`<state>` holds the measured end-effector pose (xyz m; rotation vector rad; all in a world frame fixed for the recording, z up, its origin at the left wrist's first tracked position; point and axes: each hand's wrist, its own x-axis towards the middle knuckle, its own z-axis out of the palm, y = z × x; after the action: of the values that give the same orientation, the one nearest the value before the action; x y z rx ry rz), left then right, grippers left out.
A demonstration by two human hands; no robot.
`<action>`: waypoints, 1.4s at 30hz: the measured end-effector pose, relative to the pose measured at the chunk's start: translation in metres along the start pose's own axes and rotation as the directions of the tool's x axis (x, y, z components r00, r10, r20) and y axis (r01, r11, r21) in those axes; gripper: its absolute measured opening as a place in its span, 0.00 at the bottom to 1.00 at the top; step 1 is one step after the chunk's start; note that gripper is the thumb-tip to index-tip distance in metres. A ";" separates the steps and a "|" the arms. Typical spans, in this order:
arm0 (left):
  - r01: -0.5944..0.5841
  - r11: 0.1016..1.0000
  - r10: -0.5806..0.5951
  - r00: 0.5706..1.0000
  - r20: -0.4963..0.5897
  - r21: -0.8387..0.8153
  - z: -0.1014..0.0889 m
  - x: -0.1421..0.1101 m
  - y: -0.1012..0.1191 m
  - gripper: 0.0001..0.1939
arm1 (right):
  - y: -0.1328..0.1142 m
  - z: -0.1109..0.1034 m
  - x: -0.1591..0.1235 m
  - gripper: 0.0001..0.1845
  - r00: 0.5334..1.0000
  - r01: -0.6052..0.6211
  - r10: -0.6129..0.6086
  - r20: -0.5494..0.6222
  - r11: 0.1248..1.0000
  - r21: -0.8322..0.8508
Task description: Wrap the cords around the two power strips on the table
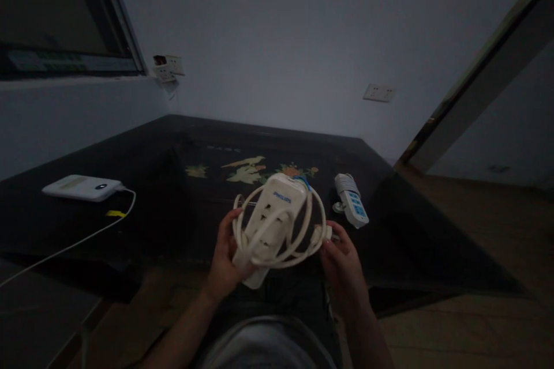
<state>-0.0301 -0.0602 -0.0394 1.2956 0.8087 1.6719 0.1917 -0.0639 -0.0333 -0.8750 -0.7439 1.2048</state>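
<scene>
dark table (415, 242): spread beyond the hands.
power strip (281, 193): sat between the hands, tilted, nearer the left.
left hand (227, 251): was clamped on strip and looped cable (260, 233).
right hand (343, 253): pinched the plug (321, 234), apart from the left.

Wears a pale grey garment (268, 349) over the middle of the body, rounded in outline from above, with a smooth arc-shaped edge across the front and soft, dim shading on the plain-looking cloth. Shows dark, nearly black cloth (298, 297) just beyond that arc, too poorly lit to tell exactly what kind of clothing. Has a bare left hand (223, 265) and a bare right hand (344, 262), with left forearm (186, 323) and right forearm (367, 334) likewise uncovered, widening gently from narrow wrists.
</scene>
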 end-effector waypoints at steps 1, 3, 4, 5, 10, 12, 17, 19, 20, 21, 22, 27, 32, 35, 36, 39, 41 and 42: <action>0.032 0.999 -0.033 0.998 -0.050 -0.019 0.002 -0.001 0.000 0.44 | 0.000 0.002 0.000 0.25 1.000 0.007 -0.007 0.018 1.000 0.015; 0.131 0.986 -0.140 0.986 -0.087 -0.099 0.004 -0.003 0.001 0.44 | 0.000 0.005 0.001 0.28 0.999 0.031 -0.032 0.040 0.999 0.007; 0.184 0.971 -0.197 0.978 -0.073 -0.153 0.006 -0.004 0.001 0.45 | 0.002 0.007 0.001 0.29 0.998 0.050 -0.049 0.039 0.999 -0.006; 0.228 0.951 -0.243 0.969 -0.048 -0.209 0.008 -0.005 0.003 0.45 | 0.003 0.009 0.002 0.28 0.997 0.073 -0.072 0.033 0.997 -0.017; 0.288 0.861 -0.304 0.952 0.030 -0.419 0.019 -0.004 0.010 0.44 | 0.009 0.029 0.005 0.22 0.977 0.212 -0.213 0.011 0.975 0.058; 0.267 0.838 -0.285 0.958 0.037 -0.476 0.023 -0.002 0.012 0.43 | 0.009 0.039 0.004 0.20 0.975 0.210 -0.218 0.036 0.965 0.154; 0.167 0.839 -0.238 0.969 -0.073 -0.518 0.024 0.000 0.018 0.46 | 0.009 0.049 0.002 0.19 0.992 0.122 -0.125 -0.004 0.963 0.238; 0.142 0.850 -0.219 0.971 -0.096 -0.507 0.023 0.001 0.021 0.48 | 0.010 0.047 0.003 0.18 0.995 0.096 -0.089 -0.043 0.967 0.234; 0.138 0.854 -0.214 0.972 -0.098 -0.501 0.022 0.001 0.022 0.49 | 0.010 0.046 0.003 0.18 0.995 0.088 -0.076 -0.062 0.969 0.232; 0.136 0.857 -0.211 0.973 -0.096 -0.497 0.022 0.001 0.023 0.49 | 0.011 0.044 0.004 0.19 0.995 0.080 -0.064 -0.079 0.970 0.228; 0.136 0.858 -0.208 0.973 -0.095 -0.495 0.022 0.001 0.023 0.48 | 0.011 0.042 0.004 0.20 0.994 0.069 -0.049 -0.093 0.973 0.222; 0.135 0.859 -0.210 0.972 -0.101 -0.494 0.022 -0.001 0.022 0.46 | 0.012 0.032 0.005 0.23 0.987 0.024 0.010 -0.159 0.977 0.211; 0.099 0.878 -0.199 0.965 -0.169 -0.468 0.023 -0.003 0.020 0.45 | 0.016 0.026 0.008 0.20 0.980 0.052 -0.012 -0.199 0.980 0.193; 0.124 0.894 -0.223 0.956 -0.189 -0.430 0.024 -0.004 0.019 0.48 | 0.016 0.027 0.012 0.19 0.976 0.103 -0.056 -0.208 0.969 0.223; 0.141 0.895 -0.238 0.953 -0.186 -0.423 0.024 -0.004 0.018 0.48 | 0.015 0.029 0.013 0.19 0.980 0.103 -0.056 -0.193 0.963 0.248; 0.181 0.885 -0.280 0.943 -0.179 -0.428 0.025 -0.005 0.014 0.47 | 0.010 0.036 0.009 0.18 0.994 0.048 -0.017 -0.110 0.956 0.289; 0.197 0.880 -0.301 0.935 -0.187 -0.433 0.024 -0.006 0.011 0.45 | 0.006 0.040 0.003 0.17 0.995 0.057 -0.036 -0.090 0.968 0.244; 0.206 0.878 -0.311 0.932 -0.188 -0.433 0.024 -0.006 0.011 0.45 | 0.003 0.041 0.001 0.16 0.990 0.101 -0.081 -0.111 0.979 0.178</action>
<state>-0.0082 -0.0706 -0.0266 0.6612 0.6952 1.6889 0.1545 -0.0557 -0.0164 -0.7368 -0.5734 1.1188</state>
